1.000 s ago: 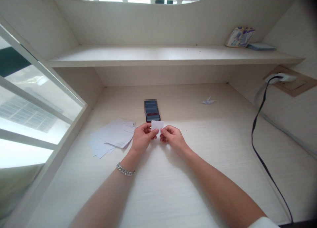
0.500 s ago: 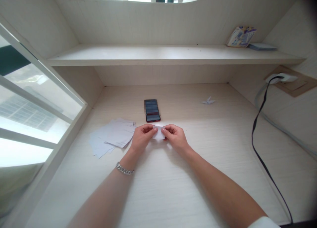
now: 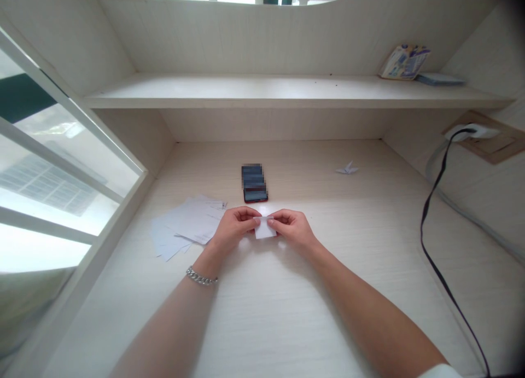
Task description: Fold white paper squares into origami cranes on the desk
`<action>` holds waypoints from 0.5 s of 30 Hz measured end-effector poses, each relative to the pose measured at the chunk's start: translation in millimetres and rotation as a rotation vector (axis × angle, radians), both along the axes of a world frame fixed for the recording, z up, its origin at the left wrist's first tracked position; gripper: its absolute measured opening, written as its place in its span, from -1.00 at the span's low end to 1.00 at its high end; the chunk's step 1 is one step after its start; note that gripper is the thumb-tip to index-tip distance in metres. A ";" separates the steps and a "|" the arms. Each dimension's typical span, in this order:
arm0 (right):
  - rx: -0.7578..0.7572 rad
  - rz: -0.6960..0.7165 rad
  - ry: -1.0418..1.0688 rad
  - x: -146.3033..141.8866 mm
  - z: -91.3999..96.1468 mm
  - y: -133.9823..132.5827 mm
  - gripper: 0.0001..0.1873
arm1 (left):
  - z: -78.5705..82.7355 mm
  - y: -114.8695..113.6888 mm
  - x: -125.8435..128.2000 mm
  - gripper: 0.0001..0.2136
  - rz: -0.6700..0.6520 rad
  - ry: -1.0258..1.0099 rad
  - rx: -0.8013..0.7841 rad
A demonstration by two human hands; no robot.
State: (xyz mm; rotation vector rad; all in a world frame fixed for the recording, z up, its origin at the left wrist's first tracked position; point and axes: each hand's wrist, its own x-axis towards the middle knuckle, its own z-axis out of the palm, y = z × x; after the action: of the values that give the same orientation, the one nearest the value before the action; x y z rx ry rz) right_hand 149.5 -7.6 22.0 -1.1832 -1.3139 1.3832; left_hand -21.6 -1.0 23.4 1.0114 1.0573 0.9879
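Observation:
Between my hands is a small white piece of folded paper [image 3: 266, 231], roughly square, held just over the desk. My left hand [image 3: 237, 227] pinches its upper left edge between thumb and fingers. On the other side, my right hand [image 3: 292, 228] grips the upper right edge the same way, thumb on top. The fingers under the paper are partly hidden. Just beyond my hands lies a phone [image 3: 255, 184] with its screen lit and blurred. Left of my left hand, loose white sheets [image 3: 191, 222] overlap in a pile.
A small folded paper crane [image 3: 348, 169] sits at the back right of the desk [image 3: 262, 323]. A black cable [image 3: 426, 208] runs from a wall socket [image 3: 488, 134] down the right side. The shelf [image 3: 246, 88] above carries a colourful packet [image 3: 404, 62] and a flat bluish item [image 3: 441, 80].
The folded paper has tilted and come slightly toward me, so more of its white face shows below my thumbs. Both hands keep their pinch; the whole view has shifted slightly.

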 end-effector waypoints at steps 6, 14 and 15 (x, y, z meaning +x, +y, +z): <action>-0.008 0.032 0.037 2.5 -4.1 -0.2 -0.72 | -2.5 0.5 0.1 -0.85 0.020 0.059 0.068; 0.347 -0.009 -0.060 2.4 -6.6 -4.5 -0.85 | -1.8 0.3 0.2 -0.74 0.046 -0.064 0.161; 0.416 -0.008 -0.088 2.7 -5.8 -5.0 -0.85 | -1.9 0.5 0.3 -0.75 0.045 -0.066 0.170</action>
State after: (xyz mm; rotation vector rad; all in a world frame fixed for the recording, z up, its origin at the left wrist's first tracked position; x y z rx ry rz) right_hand 152.2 -12.5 16.1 -0.9693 -1.5651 0.9947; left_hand -21.3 -0.5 21.6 1.0890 0.9570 1.1562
